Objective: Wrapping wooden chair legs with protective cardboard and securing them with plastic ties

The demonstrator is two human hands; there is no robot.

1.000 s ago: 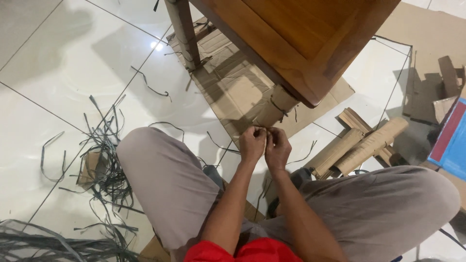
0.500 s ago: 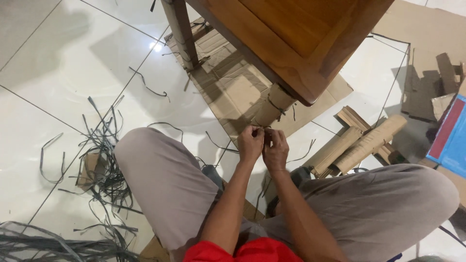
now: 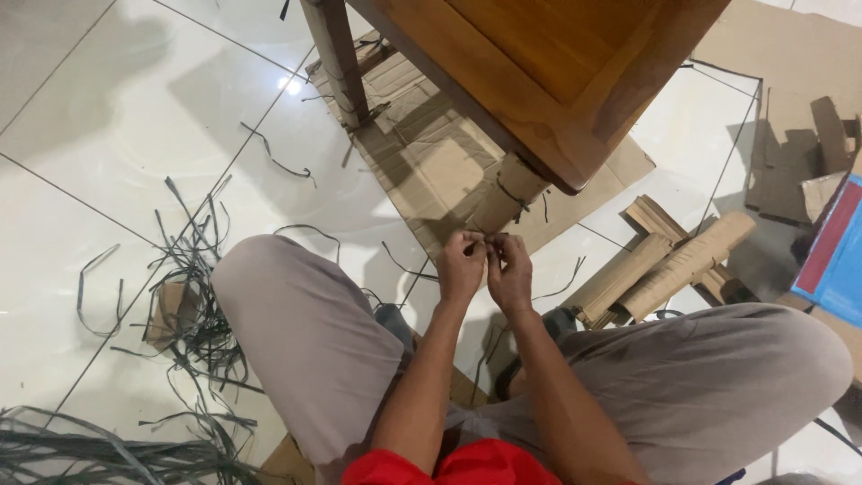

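I sit on a white tiled floor facing a wooden table (image 3: 548, 63). Its near leg (image 3: 510, 199) is wrapped in brown cardboard and tied with a dark strap. My left hand (image 3: 461, 265) and my right hand (image 3: 511, 269) are pressed close together at the foot of that leg. The fingertips of both pinch something thin at the wrap's lower edge, probably a strap end; the fingers hide it. My knees in grey trousers spread to either side.
Flat cardboard (image 3: 431, 162) lies under the table. Rolled cardboard pieces (image 3: 669, 265) lie to the right, with a blue box (image 3: 835, 256) at the right edge. Cut dark straps (image 3: 193, 305) litter the floor on the left. A second table leg (image 3: 337, 58) stands farther back.
Both hands stay at the base of the wrapped leg, with only small finger shifts. The view moved slightly.
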